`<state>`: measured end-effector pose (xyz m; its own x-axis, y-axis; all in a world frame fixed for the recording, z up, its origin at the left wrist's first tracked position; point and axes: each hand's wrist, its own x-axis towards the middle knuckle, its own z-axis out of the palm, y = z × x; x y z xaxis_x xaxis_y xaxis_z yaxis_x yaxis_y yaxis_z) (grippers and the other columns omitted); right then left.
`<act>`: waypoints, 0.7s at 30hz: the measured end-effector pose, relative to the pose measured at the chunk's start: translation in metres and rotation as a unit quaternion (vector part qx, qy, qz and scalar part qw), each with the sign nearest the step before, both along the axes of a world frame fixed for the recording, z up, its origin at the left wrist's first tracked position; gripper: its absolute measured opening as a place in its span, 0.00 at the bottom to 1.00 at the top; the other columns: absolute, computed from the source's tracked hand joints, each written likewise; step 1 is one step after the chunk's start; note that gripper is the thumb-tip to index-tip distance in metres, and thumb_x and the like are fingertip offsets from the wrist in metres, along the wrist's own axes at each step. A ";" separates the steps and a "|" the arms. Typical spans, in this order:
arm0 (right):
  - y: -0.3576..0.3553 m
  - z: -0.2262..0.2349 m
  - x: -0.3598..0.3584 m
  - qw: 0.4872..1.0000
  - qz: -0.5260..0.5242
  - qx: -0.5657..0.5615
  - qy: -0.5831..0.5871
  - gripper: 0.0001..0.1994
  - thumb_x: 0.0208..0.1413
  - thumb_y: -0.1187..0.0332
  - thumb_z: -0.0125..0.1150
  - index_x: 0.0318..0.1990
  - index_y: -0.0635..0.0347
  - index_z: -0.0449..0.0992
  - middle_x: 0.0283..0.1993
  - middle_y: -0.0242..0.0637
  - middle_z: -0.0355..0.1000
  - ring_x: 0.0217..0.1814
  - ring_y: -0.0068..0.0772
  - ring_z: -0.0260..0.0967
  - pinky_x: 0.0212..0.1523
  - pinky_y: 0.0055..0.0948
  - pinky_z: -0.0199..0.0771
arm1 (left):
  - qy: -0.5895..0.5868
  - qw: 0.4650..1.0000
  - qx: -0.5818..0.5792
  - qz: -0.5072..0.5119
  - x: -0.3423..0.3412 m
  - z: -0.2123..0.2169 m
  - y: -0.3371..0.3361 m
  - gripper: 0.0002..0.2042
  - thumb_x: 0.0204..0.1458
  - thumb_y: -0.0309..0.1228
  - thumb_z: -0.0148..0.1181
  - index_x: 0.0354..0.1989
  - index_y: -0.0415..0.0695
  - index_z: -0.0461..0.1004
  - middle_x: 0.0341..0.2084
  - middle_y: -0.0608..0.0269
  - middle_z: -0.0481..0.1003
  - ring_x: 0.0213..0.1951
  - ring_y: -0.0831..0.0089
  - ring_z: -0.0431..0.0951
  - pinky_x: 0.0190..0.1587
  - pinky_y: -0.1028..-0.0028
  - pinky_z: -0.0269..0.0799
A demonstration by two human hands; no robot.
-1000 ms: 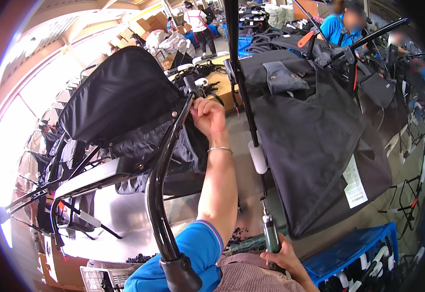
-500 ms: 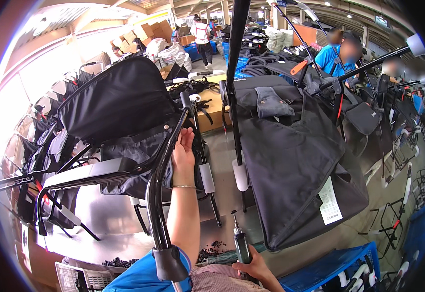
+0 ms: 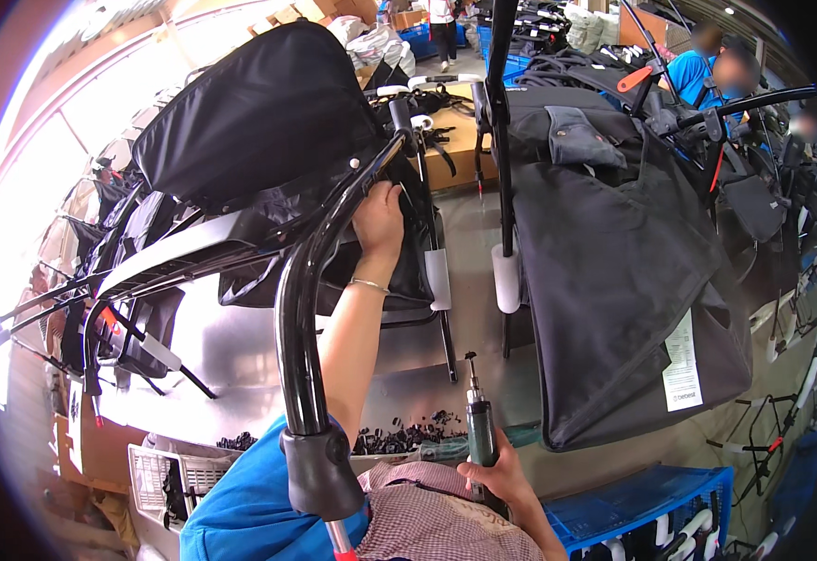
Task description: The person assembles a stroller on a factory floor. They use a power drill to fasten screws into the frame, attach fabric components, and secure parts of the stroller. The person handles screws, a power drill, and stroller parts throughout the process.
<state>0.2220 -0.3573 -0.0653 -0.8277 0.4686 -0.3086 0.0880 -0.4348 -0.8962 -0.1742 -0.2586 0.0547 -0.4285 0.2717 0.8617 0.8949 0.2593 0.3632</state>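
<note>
My right hand (image 3: 499, 470) is wrapped round a dark green powered screwdriver (image 3: 480, 435), its bit pointing up and away from me. My left hand (image 3: 378, 220) reaches forward to a black stroller frame (image 3: 296, 327) and rests against its tube, just below a rivet. The fingers are bent together, and the frame and cloth partly hide what they grip. Above that hand a padded black fabric panel (image 3: 249, 112) tilts over the frame. On the right hangs a second stroller's dark fabric seat (image 3: 614, 271) with a white label (image 3: 680, 365) on it.
Small black parts (image 3: 408, 435) lie in a heap along the near edge of the metal table (image 3: 380, 388). A white basket (image 3: 151, 477) stands at lower left, a blue crate (image 3: 633, 510) at lower right. Two co-workers in blue (image 3: 689, 75) are beyond, at upper right.
The view has tilted down and shifted left. My left hand's fingers, stretched out before, are now bent against the frame. The screwdriver stays upright in my right hand.
</note>
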 end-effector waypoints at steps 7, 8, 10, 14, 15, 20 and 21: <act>0.003 -0.007 0.001 0.999 -0.020 0.045 0.014 0.32 0.39 0.74 0.74 0.52 0.64 0.60 0.26 0.37 0.70 0.20 0.31 0.70 0.21 0.31 0.73 | 0.066 0.995 0.061 -0.051 0.003 0.010 -0.012 0.03 0.51 0.23 0.57 0.30 0.36 0.70 0.26 0.52 0.70 0.30 0.54 0.72 0.33 0.66 0.67; 0.005 0.006 -0.001 1.000 -0.019 0.001 0.014 0.32 0.39 0.75 0.74 0.52 0.63 0.60 0.26 0.37 0.70 0.20 0.31 0.70 0.21 0.32 0.73 | 0.073 0.996 0.016 -0.045 -0.003 0.007 -0.012 0.03 0.51 0.22 0.56 0.29 0.36 0.70 0.26 0.53 0.70 0.29 0.55 0.73 0.32 0.66 0.67; 0.005 0.011 -0.007 1.000 -0.011 -0.013 0.023 0.38 0.38 0.72 0.76 0.57 0.64 0.59 0.27 0.36 0.71 0.21 0.27 0.70 0.22 0.29 0.72 | 0.030 0.999 -0.010 -0.045 -0.010 0.001 -0.017 0.03 0.52 0.23 0.56 0.29 0.36 0.69 0.25 0.53 0.70 0.27 0.58 0.73 0.30 0.67 0.68; 0.004 0.006 -0.010 0.999 -0.007 0.034 0.008 0.42 0.36 0.68 0.77 0.61 0.63 0.60 0.32 0.33 0.70 0.29 0.24 0.69 0.26 0.26 0.73 | 0.032 0.997 -0.030 -0.066 -0.006 0.001 -0.008 0.04 0.52 0.23 0.56 0.28 0.37 0.68 0.24 0.55 0.70 0.21 0.65 0.74 0.25 0.69 0.68; 0.006 0.004 -0.011 0.998 -0.017 0.055 0.004 0.42 0.36 0.68 0.77 0.61 0.63 0.60 0.33 0.32 0.69 0.30 0.24 0.69 0.27 0.26 0.74 | 0.030 0.996 -0.041 -0.075 -0.003 0.001 0.001 0.04 0.52 0.23 0.56 0.28 0.37 0.68 0.24 0.55 0.70 0.21 0.66 0.74 0.24 0.70 0.68; -0.002 0.024 -0.017 0.997 -0.011 0.073 -0.014 0.43 0.34 0.64 0.78 0.60 0.62 0.62 0.38 0.31 0.68 0.33 0.23 0.68 0.34 0.26 0.72 | 0.017 0.995 -0.074 -0.060 -0.008 0.008 -0.013 0.05 0.53 0.25 0.55 0.29 0.37 0.68 0.26 0.53 0.70 0.26 0.58 0.75 0.28 0.66 0.69; -0.003 0.019 -0.016 0.997 -0.013 0.071 -0.014 0.43 0.34 0.64 0.78 0.61 0.62 0.62 0.38 0.31 0.68 0.34 0.23 0.68 0.36 0.26 0.72 | 0.035 0.995 -0.079 -0.053 -0.011 0.009 -0.013 0.06 0.53 0.27 0.55 0.29 0.37 0.68 0.27 0.51 0.71 0.28 0.55 0.75 0.30 0.64 0.69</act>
<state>0.2062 -0.3602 -0.0464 -0.8069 0.5304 -0.2598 0.1033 -0.3064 -0.9463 -0.1848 -0.2712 0.0636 -0.3311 0.4472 0.8309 0.9418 0.2108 0.2619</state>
